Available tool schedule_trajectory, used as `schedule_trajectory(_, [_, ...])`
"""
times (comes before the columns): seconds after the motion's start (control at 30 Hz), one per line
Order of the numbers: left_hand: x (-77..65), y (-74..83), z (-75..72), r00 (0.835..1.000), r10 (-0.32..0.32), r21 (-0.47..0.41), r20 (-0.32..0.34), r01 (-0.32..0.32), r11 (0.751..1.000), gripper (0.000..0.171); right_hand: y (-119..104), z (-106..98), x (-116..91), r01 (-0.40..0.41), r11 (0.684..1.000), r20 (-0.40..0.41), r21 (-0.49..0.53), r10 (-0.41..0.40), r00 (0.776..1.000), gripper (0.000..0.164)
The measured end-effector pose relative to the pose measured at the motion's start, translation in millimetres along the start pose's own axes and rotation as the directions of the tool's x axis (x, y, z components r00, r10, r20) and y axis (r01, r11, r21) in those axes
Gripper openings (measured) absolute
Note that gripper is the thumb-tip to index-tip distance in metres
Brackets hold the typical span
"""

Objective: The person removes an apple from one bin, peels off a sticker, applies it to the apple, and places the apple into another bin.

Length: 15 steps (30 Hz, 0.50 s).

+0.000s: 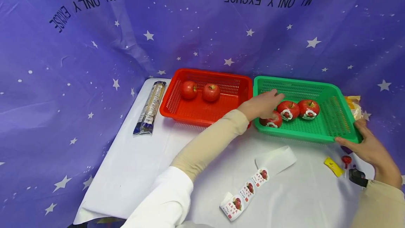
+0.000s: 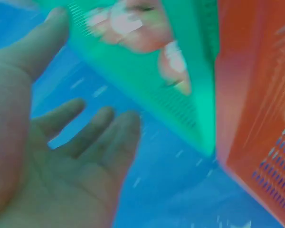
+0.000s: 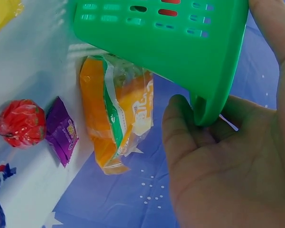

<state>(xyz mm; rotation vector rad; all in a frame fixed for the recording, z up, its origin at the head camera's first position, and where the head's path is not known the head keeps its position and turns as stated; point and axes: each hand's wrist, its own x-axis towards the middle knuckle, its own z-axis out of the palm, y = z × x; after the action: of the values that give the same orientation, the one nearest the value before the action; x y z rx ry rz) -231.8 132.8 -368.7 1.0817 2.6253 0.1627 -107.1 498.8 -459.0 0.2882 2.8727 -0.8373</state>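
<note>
My left hand [image 1: 265, 105] hangs over the left part of the green basket [image 1: 299, 81], beside three red apples with white stickers. It partly covers the nearest apple [image 1: 272, 119]; the middle apple [image 1: 288, 111] and the right-hand apple [image 1: 308, 109] lie close by. In the blurred left wrist view, the left hand [image 2: 71, 161] has its fingers apart and nothing between them. At the basket's near right corner, my right hand [image 1: 374, 150] grips the rim. The right wrist view shows fingers [image 3: 178, 135] curled under the green rim [image 3: 211, 111] and the thumb above.
Left of the green basket stands a red basket [image 1: 218, 74] with two apples [image 1: 211, 92]. A strip of apple stickers [image 1: 246, 190] lies in front. Long wrapped packets [image 1: 150, 108] are at left. Near the right hand lie a lollipop [image 3: 23, 123], a purple sweet [image 3: 61, 131] and an orange packet [image 3: 116, 111].
</note>
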Motion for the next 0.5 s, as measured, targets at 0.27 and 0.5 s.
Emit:
schedule_trajectory(0.27, [-143.9,-94.9,24.1,0.821,-0.072,-0.328,-0.566,-0.144,0.933,0.091,7,6,-2,-0.011,0.998,-0.009,0.069,0.011,1.0,0.101])
schedule_trajectory(0.5, [-213.8,-201.1,78.8,0.664,-0.45,-0.517,-0.598,0.11,0.849,0.118,-11,4,-12,0.041,0.999,-0.131,0.001,-0.041,0.991,0.105])
